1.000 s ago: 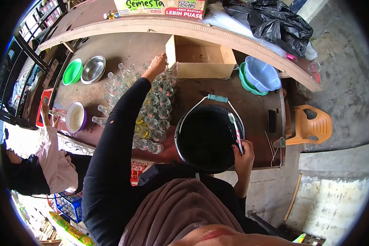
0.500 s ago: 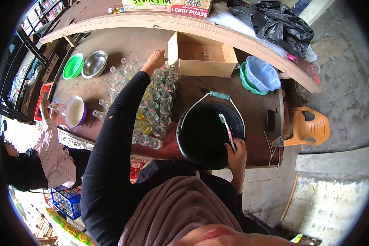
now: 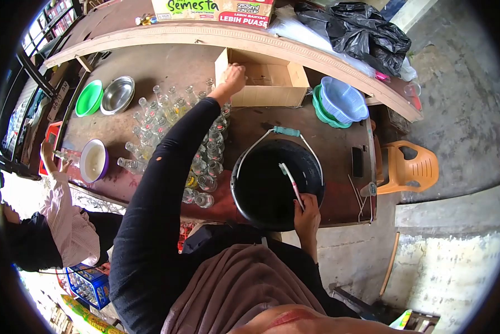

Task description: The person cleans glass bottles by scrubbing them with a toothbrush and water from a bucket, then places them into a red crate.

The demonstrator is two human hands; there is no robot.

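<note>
My right hand [image 3: 308,216] is closed around the lower handle of a white and red toothbrush [image 3: 290,183]. The toothbrush's bristle end points up over the open mouth of a black bucket [image 3: 240,192]. My left hand [image 3: 233,79] reaches far across the table, its fingers curled, beside the near left corner of an open cardboard box [image 3: 269,97]. Whatever those fingers may hold is hidden. Many clear glass bottles [image 3: 214,151] stand close together under my left forearm, which covers part of them.
A co-worker's hand [image 3: 48,157] holds a bottle by a purple-rimmed bowl [image 3: 95,161]. Green [image 3: 89,98] and metal bowls [image 3: 118,96] lie at the back left. Blue and green baskets [image 3: 343,101], a phone [image 3: 357,162] and an orange chair [image 3: 414,167] are on the right.
My left hand has moved right, from above the bottles to the cardboard box's corner. My right hand still holds the toothbrush over the bucket. The view has shifted slightly.
</note>
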